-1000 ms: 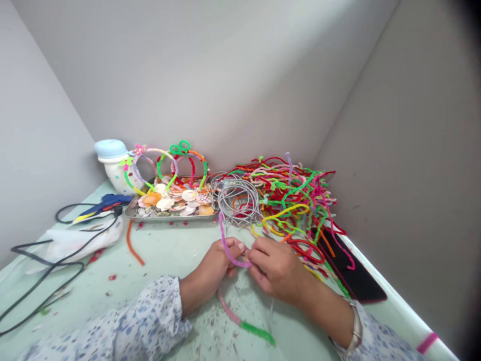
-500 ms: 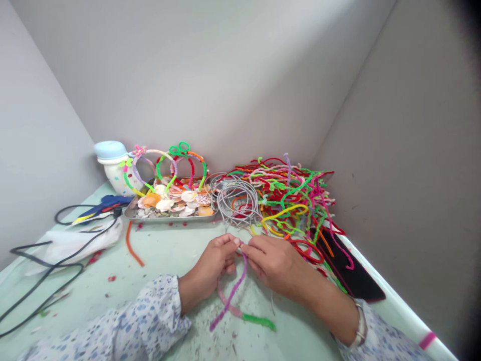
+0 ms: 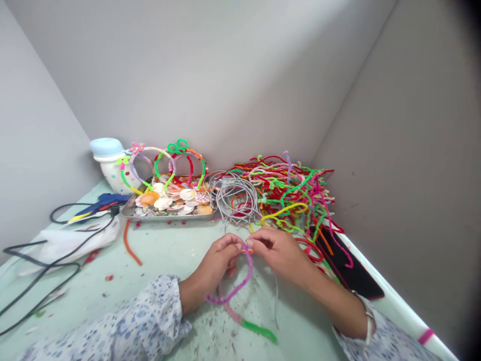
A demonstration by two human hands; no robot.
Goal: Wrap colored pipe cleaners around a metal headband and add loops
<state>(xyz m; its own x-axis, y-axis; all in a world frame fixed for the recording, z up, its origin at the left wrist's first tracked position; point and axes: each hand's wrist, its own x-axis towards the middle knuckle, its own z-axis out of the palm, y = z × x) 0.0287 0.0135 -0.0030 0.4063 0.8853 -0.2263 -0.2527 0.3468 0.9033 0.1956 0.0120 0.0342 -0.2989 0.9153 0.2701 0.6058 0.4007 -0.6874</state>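
Note:
Above the near middle of the table, my left hand point(image 3: 218, 258) and my right hand point(image 3: 280, 253) meet fingertip to fingertip. A purple pipe cleaner point(image 3: 240, 287) runs out from between them and curls down to the left. My left hand is closed on a wire wrapped in pipe cleaner, whose pink and green end point(image 3: 259, 332) hangs below it. My right fingers pinch the purple pipe cleaner near its top. A bit of orange shows at the fingertips. A thin grey wire point(image 3: 277, 301) hangs under my right hand; where it attaches is hidden.
A metal tray point(image 3: 169, 217) of seashells stands behind, with colourful fuzzy headbands point(image 3: 165, 155) over it. Beside it are a grey wire coil point(image 3: 236, 200) and a pipe cleaner heap point(image 3: 289, 188). A white bottle point(image 3: 112, 173), black cable point(image 3: 56, 263) and dark phone-like slab point(image 3: 356, 271) flank these.
The purple pipe cleaner has swung from hanging fairly straight to a curve, its free end now further left and higher. My hands have shifted slightly right, still together.

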